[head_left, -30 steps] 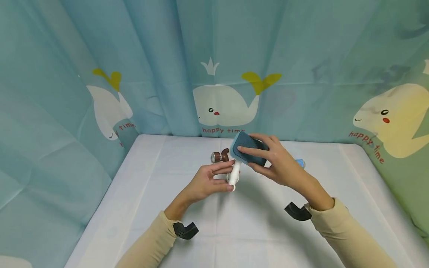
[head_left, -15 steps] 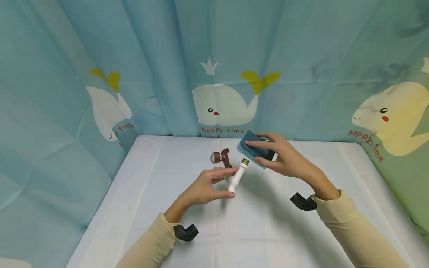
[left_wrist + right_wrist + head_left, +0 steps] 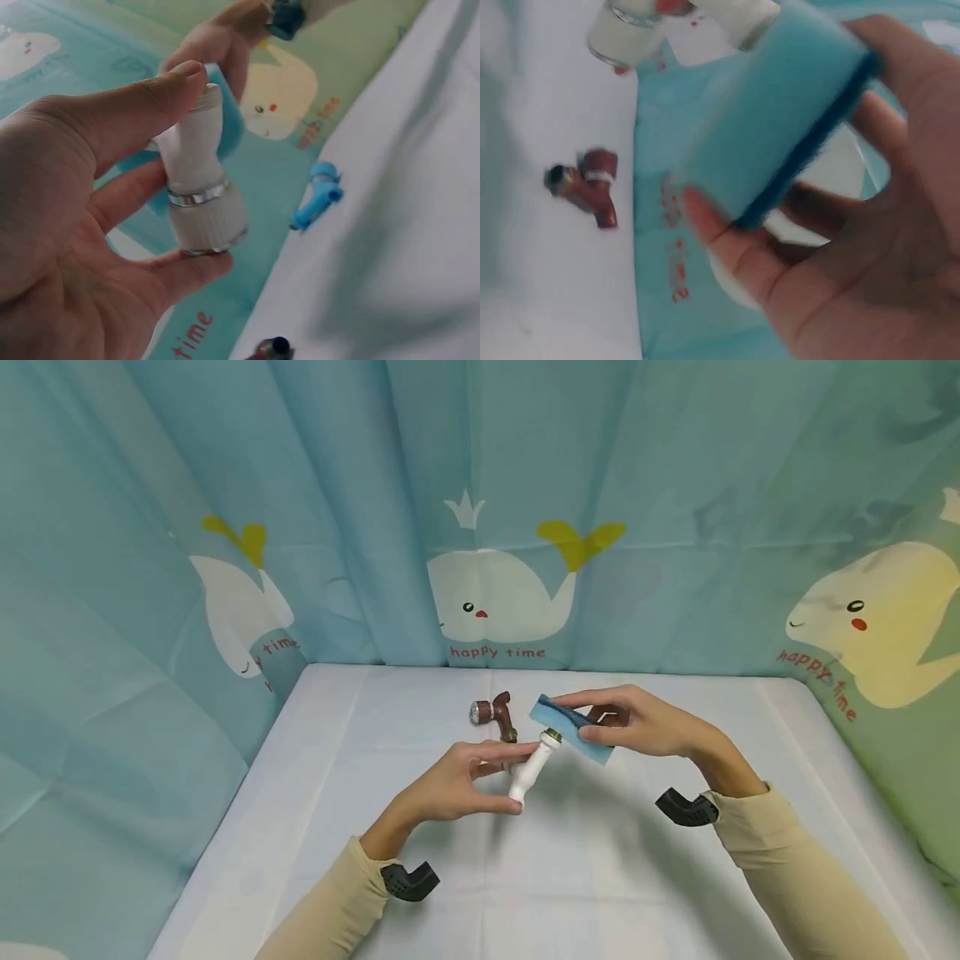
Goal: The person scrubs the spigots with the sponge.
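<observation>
My left hand [image 3: 457, 781] holds a white faucet [image 3: 530, 768] between thumb and fingers, raised above the table and tilted. Its brass threaded end points up and right, toward a blue sponge [image 3: 573, 731]. My right hand [image 3: 645, 722] pinches this sponge by its edges, right beside that end. In the right wrist view the light foam side of the sponge [image 3: 780, 112] faces the faucet, with its dark scouring layer toward the palm. The left wrist view shows the white faucet's ribbed handle [image 3: 208, 217] with a silver ring, a finger under it.
A brown faucet [image 3: 502, 714] lies on the white tablecloth [image 3: 375, 718] just beyond my left hand. Toward the right lies a blue faucet [image 3: 321, 196], hidden behind my right hand in the head view. A whale-printed curtain [image 3: 337, 568] borders the table's back and sides.
The sponge first covered the white faucet's threaded end, moved off up and right, then came down beside it, turned more edge-on. My left hand keeps its grip, with the faucet slightly lower.
</observation>
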Tool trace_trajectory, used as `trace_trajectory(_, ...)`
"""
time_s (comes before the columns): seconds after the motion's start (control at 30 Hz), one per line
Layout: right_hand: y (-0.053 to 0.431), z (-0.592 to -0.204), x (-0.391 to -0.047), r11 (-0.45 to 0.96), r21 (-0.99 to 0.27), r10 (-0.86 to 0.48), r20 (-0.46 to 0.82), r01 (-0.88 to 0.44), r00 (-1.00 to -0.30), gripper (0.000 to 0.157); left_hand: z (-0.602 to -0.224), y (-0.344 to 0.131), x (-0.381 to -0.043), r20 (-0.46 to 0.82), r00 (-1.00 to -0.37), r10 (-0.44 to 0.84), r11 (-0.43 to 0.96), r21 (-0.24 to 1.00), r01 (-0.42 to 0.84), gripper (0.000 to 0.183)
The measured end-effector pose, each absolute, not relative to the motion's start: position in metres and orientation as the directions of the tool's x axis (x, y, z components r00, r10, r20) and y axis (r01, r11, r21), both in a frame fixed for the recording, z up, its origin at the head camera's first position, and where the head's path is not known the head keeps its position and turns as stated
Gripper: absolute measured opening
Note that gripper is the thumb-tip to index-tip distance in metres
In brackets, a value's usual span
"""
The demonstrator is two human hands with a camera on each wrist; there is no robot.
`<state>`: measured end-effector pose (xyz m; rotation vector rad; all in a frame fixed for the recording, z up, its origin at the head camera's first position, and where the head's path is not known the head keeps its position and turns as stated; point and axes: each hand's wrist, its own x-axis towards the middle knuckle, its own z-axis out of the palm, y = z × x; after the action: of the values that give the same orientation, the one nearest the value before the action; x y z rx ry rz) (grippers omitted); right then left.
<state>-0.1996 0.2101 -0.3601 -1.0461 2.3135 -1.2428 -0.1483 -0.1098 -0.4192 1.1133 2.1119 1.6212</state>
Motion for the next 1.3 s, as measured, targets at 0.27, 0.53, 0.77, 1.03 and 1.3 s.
trace_trajectory(0.27, 0.210, -0.363, -0.199, 0.358, -0.815, -0.735, 0.055, -0.456, -0.675, 0.046, -0.422, -0.112, -0.156, 0.191, -0.659, 0.727, 0.061, 0.939, 0.339, 0.069)
trace_trajectory(0.53, 0.187, -0.382, -0.183, 0.336, -0.796, -0.525, 0.285, -0.503, -0.802, 0.052, -0.436, -0.111, -0.164, 0.222, -0.750, 0.624, -0.348, 0.937, -0.012, 0.067)
trace_trajectory(0.77, 0.144, -0.404, -0.157, 0.393, -0.711, -0.311, 0.494, -0.583, -0.812, 0.059, -0.433, -0.103, -0.166, 0.257, -0.798, 0.545, -0.459, 0.888, -0.027, 0.066)
trace_trajectory(1.03, 0.148, -0.398, -0.149, 0.385, -0.684, -0.483, 0.423, -0.620, -0.767, 0.054, -0.432, -0.104, -0.166, 0.248, -0.846, 0.471, -0.493, 0.870, -0.019, 0.073)
trace_trajectory(1.3, 0.155, -0.398, -0.155, 0.406, -0.656, -0.545, 0.384, -0.636, -0.745, 0.052, -0.433, -0.106, -0.167, 0.255, -0.850, 0.460, -0.486, 0.874, 0.000, 0.069)
